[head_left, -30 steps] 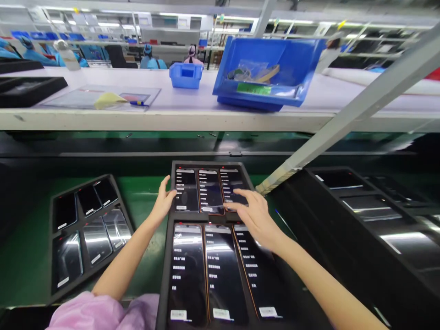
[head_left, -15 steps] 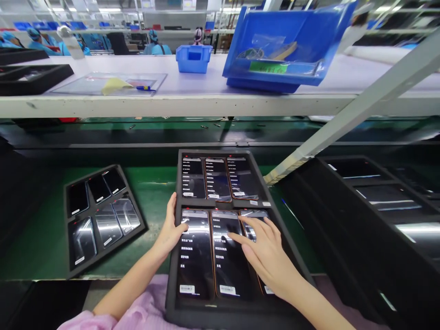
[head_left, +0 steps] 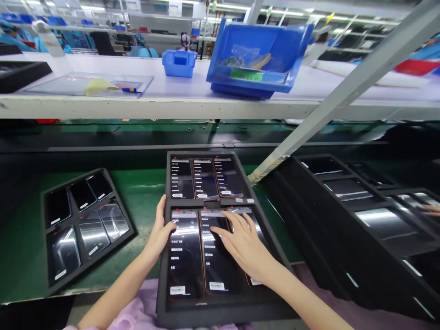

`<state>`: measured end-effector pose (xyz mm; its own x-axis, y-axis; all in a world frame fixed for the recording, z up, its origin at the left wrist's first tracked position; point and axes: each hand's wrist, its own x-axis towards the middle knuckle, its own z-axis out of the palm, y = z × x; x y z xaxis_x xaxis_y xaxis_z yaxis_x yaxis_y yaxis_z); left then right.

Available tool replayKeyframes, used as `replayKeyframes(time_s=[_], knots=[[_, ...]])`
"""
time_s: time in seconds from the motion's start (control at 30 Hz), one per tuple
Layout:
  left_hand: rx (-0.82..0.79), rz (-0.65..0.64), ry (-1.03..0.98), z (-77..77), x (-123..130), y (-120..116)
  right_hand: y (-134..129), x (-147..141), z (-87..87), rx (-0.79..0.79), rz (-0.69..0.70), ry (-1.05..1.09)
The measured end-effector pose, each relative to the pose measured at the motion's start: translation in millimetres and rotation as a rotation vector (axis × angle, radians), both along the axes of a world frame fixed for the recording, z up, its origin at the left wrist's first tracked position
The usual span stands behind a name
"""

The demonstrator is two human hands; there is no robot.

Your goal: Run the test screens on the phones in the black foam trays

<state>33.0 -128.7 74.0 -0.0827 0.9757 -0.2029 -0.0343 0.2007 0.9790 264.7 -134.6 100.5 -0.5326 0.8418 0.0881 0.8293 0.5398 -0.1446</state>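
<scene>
A black foam tray (head_left: 162, 284) holds two rows of smartphones, most showing lit white text menus. My left hand (head_left: 161, 233) grips the tray's left edge, its thumb reaching over the near-left smartphone (head_left: 187, 270). Over the near row, my right hand (head_left: 249, 250) has its fingers spread and holds nothing. Its index fingertip is at the upper part of the middle smartphone (head_left: 220, 268); I cannot tell whether it touches the glass. The near-right smartphone (head_left: 237, 211) is partly hidden beneath that hand. White barcode labels show near the lower ends of several phones.
Left on the green bench (head_left: 24, 261) is another tray of phones (head_left: 87, 220). Stacked black trays (head_left: 295, 220) stand right, where another person's hand (head_left: 429, 209) shows. A slanted post (head_left: 309, 123) rises behind. The shelf ahead bears a large blue bin (head_left: 254, 50) and small blue bin (head_left: 179, 63).
The view has turned right, so the scene shifts left. My right index fingertip has moved slightly up the middle phone's screen. My left hand keeps its hold, and another person's hand appears at right.
</scene>
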Motion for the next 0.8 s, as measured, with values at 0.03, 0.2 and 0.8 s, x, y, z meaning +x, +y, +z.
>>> replayKeyframes(time_s=[0.03, 0.2, 0.8], knots=[[-0.004, 0.003, -0.004, 1.0, 0, 0, 0, 0, 0.3, -0.005, -0.012, 0.001], [-0.009, 0.014, 0.002, 3.0, 1, 0, 1, -2, 0.6, 0.003, -0.074, 0.023], [0.018, 0.048, 0.047, -6.7, 2, 1, -4, 39, 4.8, 0.100, -0.332, 0.151]])
